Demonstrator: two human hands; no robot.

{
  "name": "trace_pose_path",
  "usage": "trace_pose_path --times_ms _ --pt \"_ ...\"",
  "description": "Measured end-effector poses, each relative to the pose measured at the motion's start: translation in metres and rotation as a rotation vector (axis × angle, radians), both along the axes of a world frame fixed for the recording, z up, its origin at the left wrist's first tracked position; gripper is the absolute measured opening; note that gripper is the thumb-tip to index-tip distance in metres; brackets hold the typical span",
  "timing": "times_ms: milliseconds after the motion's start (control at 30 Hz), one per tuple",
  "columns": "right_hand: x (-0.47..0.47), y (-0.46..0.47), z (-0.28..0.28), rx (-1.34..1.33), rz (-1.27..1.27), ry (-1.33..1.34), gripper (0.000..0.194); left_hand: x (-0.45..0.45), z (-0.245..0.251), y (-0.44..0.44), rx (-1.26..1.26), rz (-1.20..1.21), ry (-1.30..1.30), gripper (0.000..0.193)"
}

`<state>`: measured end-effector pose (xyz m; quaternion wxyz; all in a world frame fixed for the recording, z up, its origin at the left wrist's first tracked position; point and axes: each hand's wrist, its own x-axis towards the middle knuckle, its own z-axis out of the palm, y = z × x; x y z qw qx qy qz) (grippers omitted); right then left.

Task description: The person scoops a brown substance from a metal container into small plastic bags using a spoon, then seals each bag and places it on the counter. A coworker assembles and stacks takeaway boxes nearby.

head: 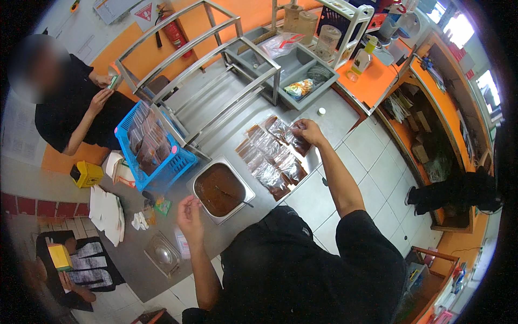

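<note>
My right hand (pixel 306 131) has its fingers on the top of a clear plastic sachet of brown sauce (pixel 301 146), at the right end of several like sachets (pixel 269 156) laid in rows on the steel table. Near the left rim of a square steel pan (pixel 247 193), my left hand (pixel 191 210) is raised with curled fingers; whether it holds anything is unclear. The pan contains dark brown sauce (pixel 214 198) with a dark-handled utensil (pixel 243 202) resting in it. Beyond the pan, a blue plastic basket (pixel 141 184) holds more filled sachets (pixel 147 141).
A steel frame rack (pixel 194 69) and grey divided trays (pixel 297 99) stand at the back. A steel lid (pixel 162 254), papers (pixel 107 214) and a yellow container (pixel 88 174) are at left. One person (pixel 77 105) stands across the table; another (pixel 77 271) holds a yellow box at lower left.
</note>
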<state>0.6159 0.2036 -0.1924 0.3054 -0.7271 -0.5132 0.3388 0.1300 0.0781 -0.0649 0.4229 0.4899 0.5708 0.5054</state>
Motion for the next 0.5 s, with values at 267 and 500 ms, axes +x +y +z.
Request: trace_pose_path --times_ms 267,500 --pt "-0.007 0.006 0.006 -0.009 0.127 0.050 0.030 -0.007 -0.005 -0.004 -0.105 0.033 0.064 0.017" --pt "-0.008 0.011 -0.011 0.122 0.124 -0.034 0.018 0.002 -0.003 0.003 -0.035 -0.005 0.115 0.016"
